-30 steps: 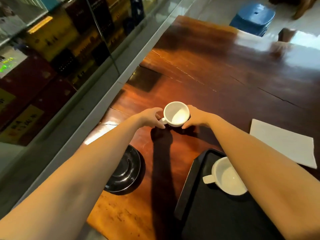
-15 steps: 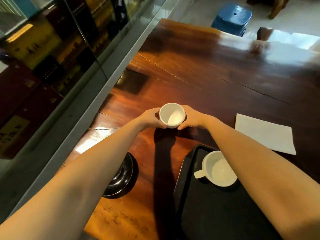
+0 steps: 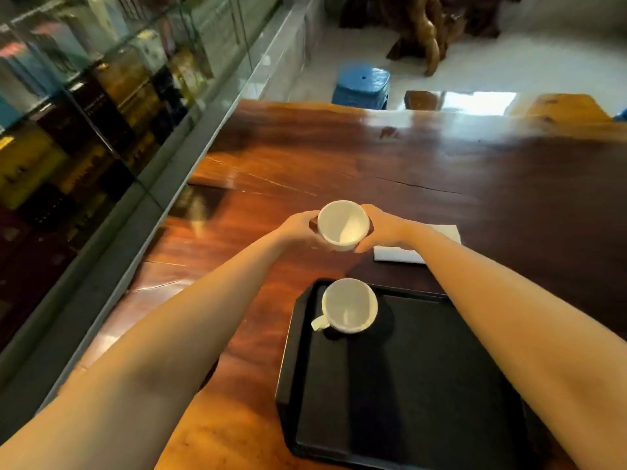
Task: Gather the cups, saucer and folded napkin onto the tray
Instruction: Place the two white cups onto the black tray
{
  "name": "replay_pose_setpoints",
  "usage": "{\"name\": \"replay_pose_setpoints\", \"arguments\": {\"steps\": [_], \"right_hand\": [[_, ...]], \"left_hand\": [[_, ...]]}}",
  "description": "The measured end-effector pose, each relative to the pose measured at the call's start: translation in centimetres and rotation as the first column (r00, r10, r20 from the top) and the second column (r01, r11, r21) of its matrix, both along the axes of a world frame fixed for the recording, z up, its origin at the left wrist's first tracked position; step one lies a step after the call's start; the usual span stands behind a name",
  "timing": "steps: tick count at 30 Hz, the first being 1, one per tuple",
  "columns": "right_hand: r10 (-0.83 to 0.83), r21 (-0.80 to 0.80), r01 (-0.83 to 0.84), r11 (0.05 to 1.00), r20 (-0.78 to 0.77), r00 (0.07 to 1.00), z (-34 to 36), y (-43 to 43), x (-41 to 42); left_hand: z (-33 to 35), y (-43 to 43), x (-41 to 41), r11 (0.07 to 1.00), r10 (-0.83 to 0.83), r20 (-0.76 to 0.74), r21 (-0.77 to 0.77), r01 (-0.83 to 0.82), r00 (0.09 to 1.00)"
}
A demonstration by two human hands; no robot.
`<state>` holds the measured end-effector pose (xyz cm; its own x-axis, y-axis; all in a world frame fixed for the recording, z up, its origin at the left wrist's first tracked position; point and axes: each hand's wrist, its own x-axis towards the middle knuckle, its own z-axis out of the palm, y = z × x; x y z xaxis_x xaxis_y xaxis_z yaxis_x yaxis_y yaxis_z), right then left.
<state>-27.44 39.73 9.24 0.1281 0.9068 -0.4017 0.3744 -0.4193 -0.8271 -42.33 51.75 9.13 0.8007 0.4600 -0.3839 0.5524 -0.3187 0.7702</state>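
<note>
Nearest you, the flat black rectangular tray (image 3: 407, 385) lay on the glossy reddish-brown wooden bench (image 3: 424, 171), with one white ceramic handled cup (image 3: 349, 305) standing upright in its far left corner. Beyond it, your left hand (image 3: 300, 227) and right hand (image 3: 381, 227) clasped a second white ceramic cup (image 3: 343, 225), fingers closed against its sides. The white folded paper napkin (image 3: 400, 254) lay on the bench just right of it, partly hidden by your right forearm.

A glossy dark wooden table (image 3: 441, 171) with long cracks fills the middle. Along its left edge runs a glass cabinet (image 3: 84, 113) holding yellow and dark boxes. Beyond the far edge, a blue stool (image 3: 361, 84) stands on the pale floor (image 3: 543, 62) near carved wooden furniture (image 3: 427, 25).
</note>
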Motion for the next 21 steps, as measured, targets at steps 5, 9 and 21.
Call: {"name": "replay_pose_setpoints", "arguments": {"steps": [5, 9, 21], "right_hand": [[-0.092, -0.016, 0.093, 0.996, 0.036, 0.995, 3.5, -7.7, 1.3], [-0.17, -0.03, 0.171, 0.985, 0.034, 0.985, 4.3, -13.5, 2.0], [-0.326, -0.183, 0.317, 0.93, -0.021, 0.945, -4.3, -24.2, 3.3]], "left_hand": [[1.7, -6.4, 3.6, 1.0, -0.018, -0.018, 0.008, 0.018, 1.0], [1.1, -10.9, 5.7, 0.996, -0.078, -0.02, -0.052, 0.077, 0.997], [-5.4, -21.2, 7.2, 0.969, -0.182, -0.07, -0.185, 0.166, 0.981]]}}
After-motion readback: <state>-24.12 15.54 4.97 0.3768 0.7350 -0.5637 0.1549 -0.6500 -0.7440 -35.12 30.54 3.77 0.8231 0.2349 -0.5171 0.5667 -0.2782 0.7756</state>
